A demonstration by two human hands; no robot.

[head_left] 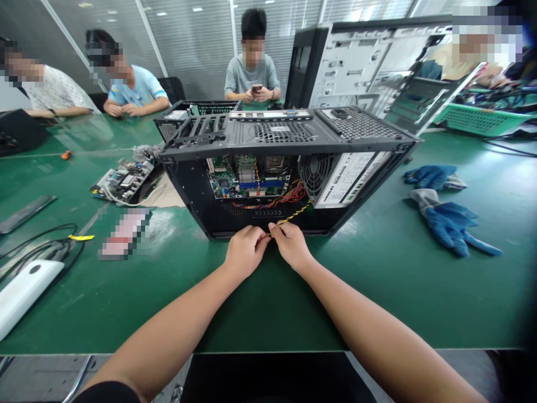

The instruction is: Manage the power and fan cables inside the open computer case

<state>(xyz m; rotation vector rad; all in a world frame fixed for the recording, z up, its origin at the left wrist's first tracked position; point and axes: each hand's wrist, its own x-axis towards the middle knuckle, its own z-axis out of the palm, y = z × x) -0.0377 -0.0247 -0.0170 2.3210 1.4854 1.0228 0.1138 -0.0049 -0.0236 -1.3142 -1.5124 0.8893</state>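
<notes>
Green table (377, 280); thin, twisted yellow-black cable (296, 212)

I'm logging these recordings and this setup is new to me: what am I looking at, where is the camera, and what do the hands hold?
No robot here: a person works with bare hands, and the one picture comes from a camera on their head, looking down. The left hand and right hand meet before an open computer case on a green table, both pinching a yellow-and-black cable that runs out of it. Blue gloves lie to the right, a circuit board to the left. Other people sit across the table.
</notes>
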